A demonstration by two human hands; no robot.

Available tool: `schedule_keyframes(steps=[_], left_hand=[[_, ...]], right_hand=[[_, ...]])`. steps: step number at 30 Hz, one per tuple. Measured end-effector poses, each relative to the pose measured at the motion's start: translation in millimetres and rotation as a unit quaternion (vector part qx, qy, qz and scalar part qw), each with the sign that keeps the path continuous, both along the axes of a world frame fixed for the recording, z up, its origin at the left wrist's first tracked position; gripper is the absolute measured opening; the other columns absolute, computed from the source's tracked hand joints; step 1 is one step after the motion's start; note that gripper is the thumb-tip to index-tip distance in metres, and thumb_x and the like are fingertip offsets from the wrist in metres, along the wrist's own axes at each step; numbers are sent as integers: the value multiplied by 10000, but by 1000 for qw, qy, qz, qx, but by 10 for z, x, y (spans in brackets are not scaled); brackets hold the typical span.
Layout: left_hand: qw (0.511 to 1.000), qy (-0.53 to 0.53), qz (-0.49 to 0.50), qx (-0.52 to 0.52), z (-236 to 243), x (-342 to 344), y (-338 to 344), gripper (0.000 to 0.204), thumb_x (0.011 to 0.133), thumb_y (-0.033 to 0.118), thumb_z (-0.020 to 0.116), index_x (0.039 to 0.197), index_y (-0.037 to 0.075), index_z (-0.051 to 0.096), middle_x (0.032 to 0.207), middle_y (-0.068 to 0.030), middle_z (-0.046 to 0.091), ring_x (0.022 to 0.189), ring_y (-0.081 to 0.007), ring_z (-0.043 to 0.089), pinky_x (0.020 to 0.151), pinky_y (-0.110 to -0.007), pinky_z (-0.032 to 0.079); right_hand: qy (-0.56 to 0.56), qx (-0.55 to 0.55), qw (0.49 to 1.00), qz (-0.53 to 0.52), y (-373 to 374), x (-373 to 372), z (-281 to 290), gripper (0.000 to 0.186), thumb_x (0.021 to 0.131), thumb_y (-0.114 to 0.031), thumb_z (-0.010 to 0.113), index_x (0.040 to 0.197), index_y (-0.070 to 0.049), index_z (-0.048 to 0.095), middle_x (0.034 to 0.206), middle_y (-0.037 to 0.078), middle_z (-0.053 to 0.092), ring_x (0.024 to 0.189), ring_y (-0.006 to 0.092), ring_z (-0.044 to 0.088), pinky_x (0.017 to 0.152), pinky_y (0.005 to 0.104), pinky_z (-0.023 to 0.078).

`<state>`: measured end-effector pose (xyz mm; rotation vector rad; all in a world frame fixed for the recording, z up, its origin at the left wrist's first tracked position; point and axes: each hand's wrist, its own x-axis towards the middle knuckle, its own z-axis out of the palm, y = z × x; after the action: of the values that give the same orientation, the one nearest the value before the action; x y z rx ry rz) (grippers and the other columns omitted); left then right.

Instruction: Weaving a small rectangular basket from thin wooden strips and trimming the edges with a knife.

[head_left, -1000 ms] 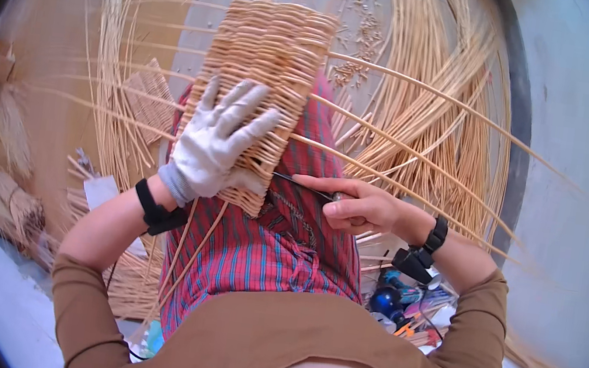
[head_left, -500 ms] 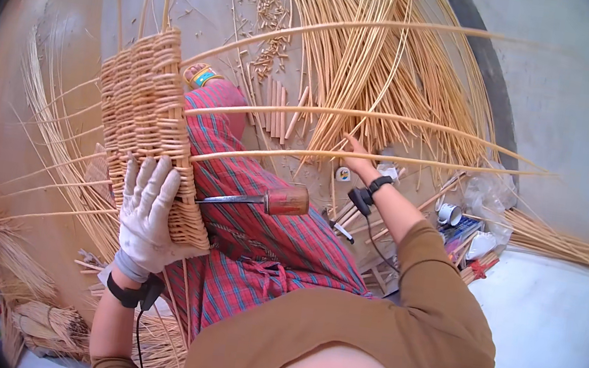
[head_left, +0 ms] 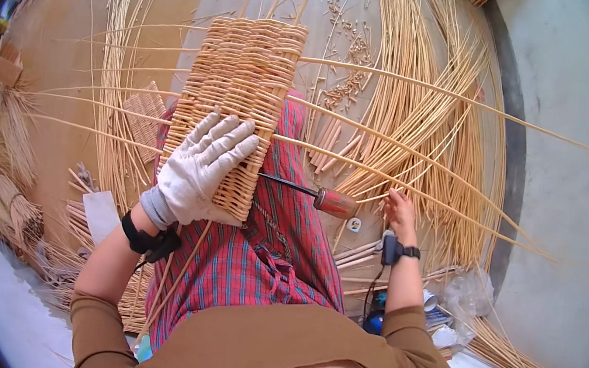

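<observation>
A woven wicker panel (head_left: 239, 65) lies across my lap, with long stakes sticking out on both sides and at the far end. My left hand (head_left: 200, 164), in a white glove, rests flat on its near part with the fingers stretched out. From the panel's right edge juts a bodkin (head_left: 336, 204) with a dark metal shaft and a wooden handle; its tip is hidden in the weave. To the right of that handle, my bare right hand (head_left: 400, 214) is closed, its fingertips at the near end of a cane (head_left: 371, 199) by the large heap.
A heap of loose canes (head_left: 428, 127) spreads over the floor at far right. Short offcuts (head_left: 350, 72) and thicker sticks (head_left: 326, 143) lie beside it. A small woven piece (head_left: 145, 120) is at left, and a bundle of cane (head_left: 8, 210) sits at lower left. A plastic bag (head_left: 469, 296) lies at right.
My view has turned, so the panel appears farther right and more upright. My right hand has drawn back toward me from the cane heap. My left hand stays on the panel.
</observation>
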<state>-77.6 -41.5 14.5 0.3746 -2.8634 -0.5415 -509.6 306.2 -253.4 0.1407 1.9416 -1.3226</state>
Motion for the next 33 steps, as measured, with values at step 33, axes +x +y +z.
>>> schedule_keyframes(steps=[33], left_hand=[[998, 46, 36, 36, -201, 143, -21, 1299, 522, 629, 950, 1625, 155, 453, 1700, -185, 379, 1596, -374, 335, 1354, -572, 143]], right_hand=[[186, -177, 830, 495, -1676, 1799, 2944, 377, 1120, -279, 552, 1331, -24, 734, 1141, 146, 769, 1040, 220, 723, 911, 324, 557]])
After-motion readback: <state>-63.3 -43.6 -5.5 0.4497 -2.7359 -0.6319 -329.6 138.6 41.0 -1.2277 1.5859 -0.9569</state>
